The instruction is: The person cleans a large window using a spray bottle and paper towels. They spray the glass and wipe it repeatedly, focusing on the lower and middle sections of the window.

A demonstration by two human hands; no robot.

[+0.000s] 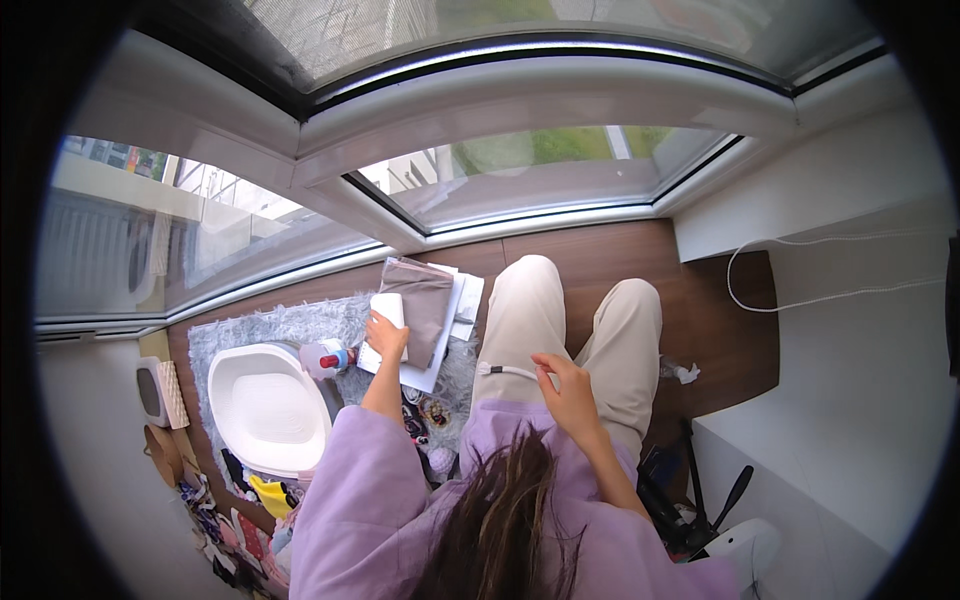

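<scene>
My left hand (pixel 387 336) grips the lower part of a white rectangular object (pixel 387 303), perhaps a box, fingers over one side and thumb along the other. It lies on a stack of a folded brown-grey cloth (pixel 427 300) and white papers (pixel 467 304). Over my lap, my right hand (pixel 568 394) pinches a short white cable (pixel 517 370) between thumb and fingers. A dark band wraps the cable near its free end, which lies across the thigh of my beige trousers (pixel 523 330).
A white plastic tub (pixel 270 405) and a bottle with a red cap (pixel 330 360) stand on a grey shaggy rug (pixel 300 315). Clothes (pixel 251 536) lie at lower left. A looped cord (pixel 731 281) hangs at right, above crumpled clear plastic (pixel 681 371). Windows (pixel 540 169) border the floor.
</scene>
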